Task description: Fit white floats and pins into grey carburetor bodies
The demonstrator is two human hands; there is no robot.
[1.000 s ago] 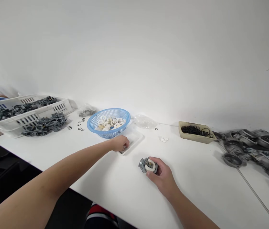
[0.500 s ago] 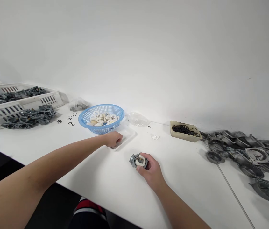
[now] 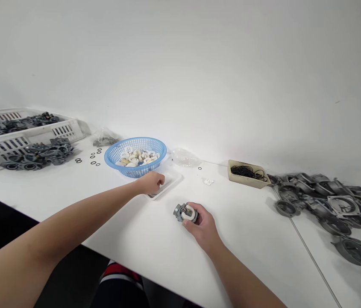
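My right hand (image 3: 203, 226) is closed round a grey metal part (image 3: 180, 212) with a white U-shaped piece (image 3: 188, 213) on its upper face, held just over the white table. Over a shallow white tray (image 3: 171, 187), my left hand (image 3: 152, 182) has its fingers curled together; whatever they pinch is too small or hidden to make out. Right behind that hand stands a blue basket (image 3: 135, 172) holding white and cream curved pieces (image 3: 138, 156).
White crates (image 3: 39, 136) and grey metal parts (image 3: 39, 156) are on the left, near black rings (image 3: 93, 163) and a plastic bag (image 3: 104, 137). A beige box (image 3: 247, 182) of black rings and piled metal housings (image 3: 337, 207) lie right.
My left hand has lifted slightly from the bottom of the tray, fingers still curled. My right hand keeps its hold on the metal part. The view has shifted slightly.
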